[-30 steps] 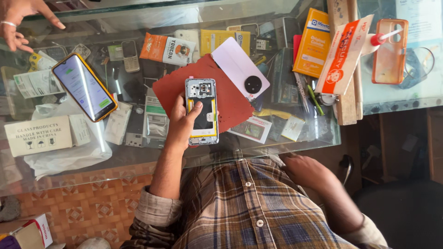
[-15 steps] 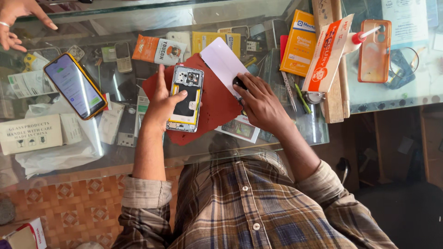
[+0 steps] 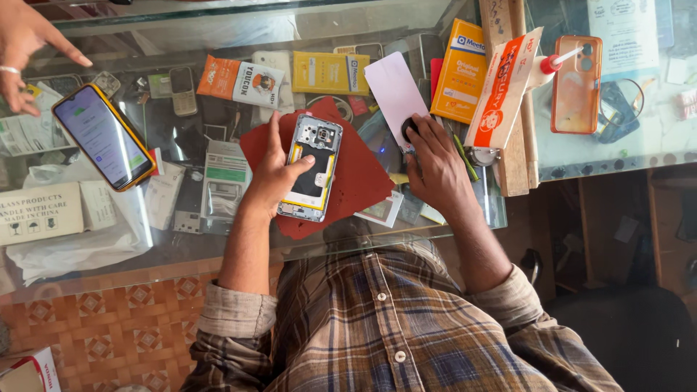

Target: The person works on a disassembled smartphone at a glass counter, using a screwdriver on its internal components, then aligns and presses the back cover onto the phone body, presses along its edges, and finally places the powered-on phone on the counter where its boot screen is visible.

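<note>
Landmark: we take the red mat [image 3: 363, 174] on the glass counter [image 3: 218, 250] as reference.
Phone: opened phone [image 3: 312, 168] lies on the mat's middle, innards up.
Left hand: left hand [image 3: 272, 170] clamps the phone's near edge, thumb across its face.
Right hand: right hand [image 3: 434, 161] sits off the mat's far side, fingertips pressed together on the white back cover [image 3: 392, 91].
Handling: we judge the phone light, stiff and fragile; hold by the frame edges, never the exposed boards.

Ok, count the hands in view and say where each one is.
3. The left hand grips the opened phone on the red mat; the right hand presses the white back cover; another person's hand is top left.
</note>
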